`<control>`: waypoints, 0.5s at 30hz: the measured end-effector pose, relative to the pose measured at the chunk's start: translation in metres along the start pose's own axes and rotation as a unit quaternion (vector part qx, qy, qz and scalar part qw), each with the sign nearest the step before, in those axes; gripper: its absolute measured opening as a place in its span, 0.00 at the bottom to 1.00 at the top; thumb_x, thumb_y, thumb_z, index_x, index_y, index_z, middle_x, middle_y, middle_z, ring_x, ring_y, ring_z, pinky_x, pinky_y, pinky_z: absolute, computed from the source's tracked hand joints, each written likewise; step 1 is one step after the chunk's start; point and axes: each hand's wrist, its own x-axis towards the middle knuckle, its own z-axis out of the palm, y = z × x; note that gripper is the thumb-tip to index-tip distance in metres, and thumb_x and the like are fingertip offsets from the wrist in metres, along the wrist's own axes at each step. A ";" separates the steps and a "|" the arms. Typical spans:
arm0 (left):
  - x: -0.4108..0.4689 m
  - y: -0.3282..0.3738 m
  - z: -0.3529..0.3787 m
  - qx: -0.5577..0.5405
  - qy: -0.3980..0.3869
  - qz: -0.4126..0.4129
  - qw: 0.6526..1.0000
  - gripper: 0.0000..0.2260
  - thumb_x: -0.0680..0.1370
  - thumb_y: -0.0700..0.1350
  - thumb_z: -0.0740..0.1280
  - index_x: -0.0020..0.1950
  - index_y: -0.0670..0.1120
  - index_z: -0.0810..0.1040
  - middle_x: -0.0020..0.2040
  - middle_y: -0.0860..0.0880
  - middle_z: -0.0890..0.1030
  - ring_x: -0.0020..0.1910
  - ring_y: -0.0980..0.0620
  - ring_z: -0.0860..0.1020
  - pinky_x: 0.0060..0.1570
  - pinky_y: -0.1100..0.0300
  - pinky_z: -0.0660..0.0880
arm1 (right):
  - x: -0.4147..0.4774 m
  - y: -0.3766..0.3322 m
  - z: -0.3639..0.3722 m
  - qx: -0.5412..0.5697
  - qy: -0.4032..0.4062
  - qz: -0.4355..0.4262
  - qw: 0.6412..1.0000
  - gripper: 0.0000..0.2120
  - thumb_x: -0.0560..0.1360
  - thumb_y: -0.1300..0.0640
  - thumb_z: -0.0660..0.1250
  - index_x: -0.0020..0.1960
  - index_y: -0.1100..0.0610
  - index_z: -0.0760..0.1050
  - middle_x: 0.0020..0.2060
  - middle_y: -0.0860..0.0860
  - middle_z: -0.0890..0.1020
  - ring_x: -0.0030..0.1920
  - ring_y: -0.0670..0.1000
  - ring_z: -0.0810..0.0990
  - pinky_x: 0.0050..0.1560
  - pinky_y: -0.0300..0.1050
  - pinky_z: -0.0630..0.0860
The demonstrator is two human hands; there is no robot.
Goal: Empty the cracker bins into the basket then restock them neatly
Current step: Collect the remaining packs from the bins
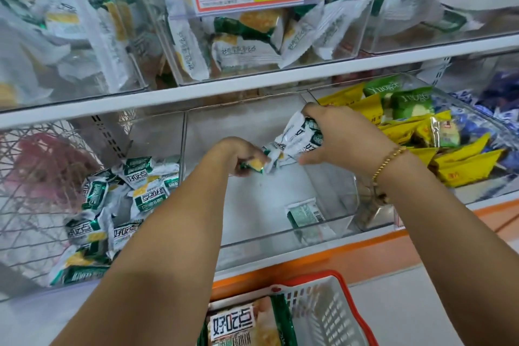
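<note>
Head view: right hand [339, 132], fingers clenched round a bunch of white-and-green foil cracker packets [297, 140], held over the back of the clear acrylic middle bin [280, 236]. Left hand [238, 156] pinches one green-and-yellow packet [254, 167], touching the bunch's lower end. Bin nearly empty: one pale green flat packet [304, 213] lies on its floor near the front wall, below the right hand, long axis roughly front-to-back. Red-rimmed plastic basket [331, 314] sits below the bin's front lip, toward me. I reckon the next move is back and down.
</note>
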 end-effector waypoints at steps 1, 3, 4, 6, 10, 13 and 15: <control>0.003 0.002 0.001 -0.081 0.003 0.028 0.996 0.06 0.75 0.41 0.70 0.42 0.44 0.74 0.51 0.45 0.76 0.43 0.50 0.75 0.45 0.61 0.76 | -0.005 0.000 -0.001 0.021 0.002 0.004 1.000 0.33 0.65 0.45 0.77 0.63 0.55 0.68 0.55 0.52 0.79 0.51 0.53 0.76 0.49 0.46 0.74; 0.005 0.007 0.009 -0.206 0.028 0.093 0.974 0.05 0.74 0.38 0.70 0.41 0.42 0.75 0.47 0.43 0.79 0.40 0.49 0.77 0.40 0.61 0.78 | -0.012 0.001 -0.002 0.053 0.004 0.013 0.998 0.32 0.65 0.45 0.77 0.62 0.55 0.69 0.53 0.51 0.80 0.47 0.51 0.74 0.48 0.46 0.75; 0.004 0.009 0.014 -0.230 0.049 0.118 0.965 0.04 0.74 0.37 0.70 0.41 0.42 0.76 0.43 0.44 0.79 0.37 0.50 0.77 0.35 0.62 0.78 | -0.015 0.001 -0.001 0.066 0.008 0.016 0.998 0.32 0.65 0.45 0.77 0.62 0.55 0.69 0.52 0.51 0.80 0.47 0.50 0.74 0.48 0.47 0.75; -0.002 0.013 0.027 -0.194 0.093 0.147 0.966 0.05 0.75 0.36 0.68 0.41 0.43 0.75 0.34 0.49 0.77 0.29 0.55 0.74 0.20 0.68 0.71 | -0.018 0.003 0.000 0.097 0.023 0.021 0.995 0.31 0.64 0.45 0.78 0.61 0.56 0.70 0.50 0.50 0.80 0.48 0.51 0.75 0.48 0.47 0.76; 0.004 0.017 0.040 -0.101 0.088 0.184 0.974 0.04 0.74 0.38 0.69 0.41 0.42 0.76 0.30 0.52 0.78 0.25 0.61 0.72 0.21 0.71 0.67 | -0.029 0.011 0.000 0.154 0.053 0.031 0.986 0.26 0.64 0.46 0.78 0.55 0.53 0.71 0.44 0.44 0.77 0.44 0.46 0.75 0.39 0.39 0.72; 0.008 0.018 0.040 -0.076 0.093 0.174 0.978 0.06 0.72 0.38 0.71 0.38 0.41 0.75 0.33 0.47 0.75 0.26 0.57 0.72 0.23 0.69 0.67 | -0.041 0.020 -0.003 0.236 0.070 0.042 0.968 0.27 0.63 0.48 0.79 0.57 0.50 0.72 0.47 0.41 0.80 0.46 0.42 0.78 0.41 0.31 0.74; 0.008 0.016 0.040 -0.077 0.067 0.151 0.983 0.09 0.71 0.37 0.72 0.36 0.41 0.73 0.31 0.47 0.74 0.27 0.55 0.73 0.25 0.67 0.69 | -0.049 0.023 -0.004 0.267 0.077 0.049 0.959 0.26 0.62 0.47 0.79 0.56 0.49 0.73 0.47 0.40 0.81 0.47 0.40 0.79 0.43 0.32 0.75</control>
